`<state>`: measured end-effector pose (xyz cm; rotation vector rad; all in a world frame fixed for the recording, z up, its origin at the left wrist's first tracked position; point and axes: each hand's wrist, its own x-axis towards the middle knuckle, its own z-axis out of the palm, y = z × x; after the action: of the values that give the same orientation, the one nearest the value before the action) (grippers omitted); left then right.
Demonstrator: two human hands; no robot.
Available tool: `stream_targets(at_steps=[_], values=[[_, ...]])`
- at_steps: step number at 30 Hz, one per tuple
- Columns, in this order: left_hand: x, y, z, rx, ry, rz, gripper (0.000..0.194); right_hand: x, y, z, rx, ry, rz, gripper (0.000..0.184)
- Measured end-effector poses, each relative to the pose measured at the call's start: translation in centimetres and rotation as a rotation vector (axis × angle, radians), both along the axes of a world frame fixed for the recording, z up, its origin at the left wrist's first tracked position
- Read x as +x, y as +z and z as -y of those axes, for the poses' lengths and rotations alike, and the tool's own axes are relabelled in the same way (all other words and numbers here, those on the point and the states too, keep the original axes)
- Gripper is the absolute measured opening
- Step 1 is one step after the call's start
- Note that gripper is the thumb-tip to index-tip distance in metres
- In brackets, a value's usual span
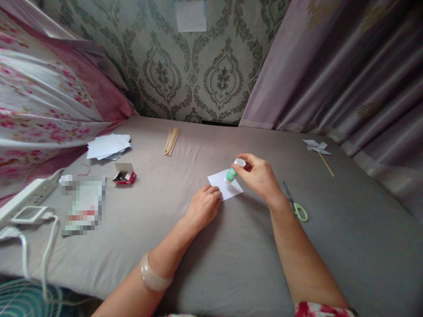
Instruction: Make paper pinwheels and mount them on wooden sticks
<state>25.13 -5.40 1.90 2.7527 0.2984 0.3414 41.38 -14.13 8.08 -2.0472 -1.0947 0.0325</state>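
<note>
A small white square of paper point(234, 189) lies on the grey cloth in front of me. My left hand point(205, 203) pins its near left edge, fingers bent and close together. Above the paper, my right hand point(259, 174) is closed around a tilted glue stick point(231, 175) with a green label. The lower end of the stick is down at the paper's surface. A white round part, like a cap or base point(239, 163), shows at its top, between thumb and fingers. To the right of my right wrist lie scissors point(299, 211) with pale green handles.
At the left are a stack of white paper point(109, 146), an opened small red box point(124, 176), a blurred packet point(85, 207) and a white power strip point(29, 200) with cables. Thin wooden sticks point(172, 141) lie farther back. A paper pinwheel point(315, 146) lies at the right.
</note>
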Motion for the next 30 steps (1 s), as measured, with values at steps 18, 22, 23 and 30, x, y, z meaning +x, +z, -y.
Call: stream_targets(at_steps=[18, 22, 23, 30], values=[[0.1, 0.1, 0.1, 0.03, 0.015, -0.048, 0.023, -1.3, -0.3, -0.7, -0.07, 0.102, 0.063, 0.03], [0.1, 0.0, 0.1, 0.043, 0.013, -0.056, 0.023, -1.1, -0.7, -0.7, -0.063, 0.164, 0.105, 0.033], [0.1, 0.0, 0.1, 0.046, 0.013, -0.063, 0.023, -1.0, -0.8, -0.6, -0.06, 0.187, 0.12, 0.034], [0.0, 0.1, 0.1, 0.055, 0.023, -0.074, 0.024, -1.2, -0.7, 0.0, -0.108, 0.297, 0.233, 0.042]])
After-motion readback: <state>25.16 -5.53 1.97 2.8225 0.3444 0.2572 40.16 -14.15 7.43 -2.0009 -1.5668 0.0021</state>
